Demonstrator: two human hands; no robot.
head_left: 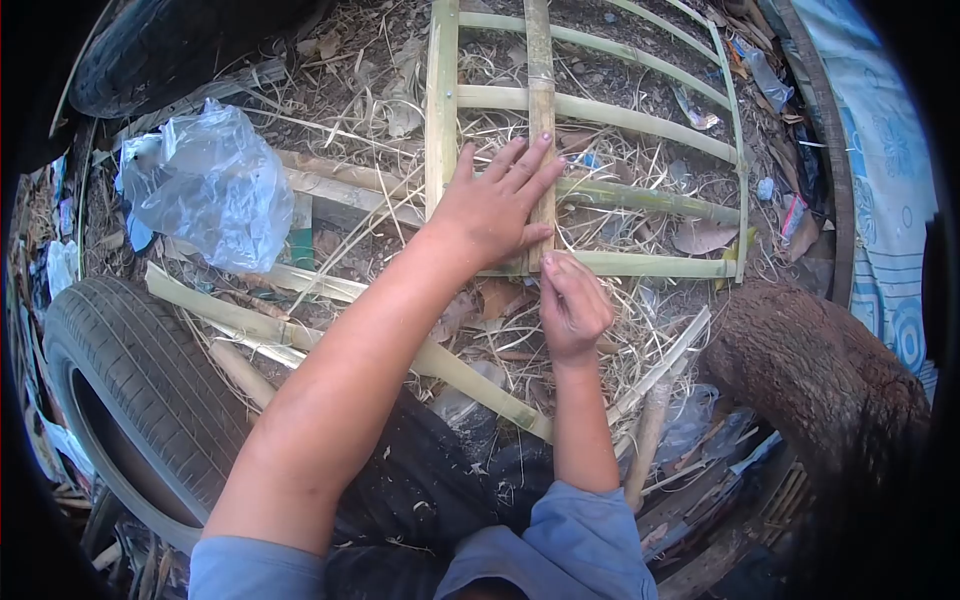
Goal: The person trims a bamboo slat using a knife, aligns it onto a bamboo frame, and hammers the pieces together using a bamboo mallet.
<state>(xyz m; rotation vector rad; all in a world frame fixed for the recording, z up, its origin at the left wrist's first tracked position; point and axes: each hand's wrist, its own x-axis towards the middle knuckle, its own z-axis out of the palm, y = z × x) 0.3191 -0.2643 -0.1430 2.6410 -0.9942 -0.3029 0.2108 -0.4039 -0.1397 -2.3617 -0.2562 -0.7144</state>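
A frame of pale green bamboo strips [645, 118] lies on the littered ground, several slats crossing its uprights. My left hand [497, 205] rests flat with fingers spread over the vertical middle strip [540, 75], pressing near its lower end. Just below, my right hand [577, 308] is closed, its thumb and forefinger pinched at the foot of that strip, beside the lowest slat [650, 265]. Whatever sits between those fingertips is too small to make out. A loose split bamboo strip [460, 375] runs diagonally below both hands.
A clear plastic bag [215, 185] lies at the left, above a tyre [150, 375]. A thick brown log [810, 360] stands at the right, near a blue patterned cloth [890, 160]. Another dark tyre [140, 60] is at the upper left. Shavings and leaves cover the ground.
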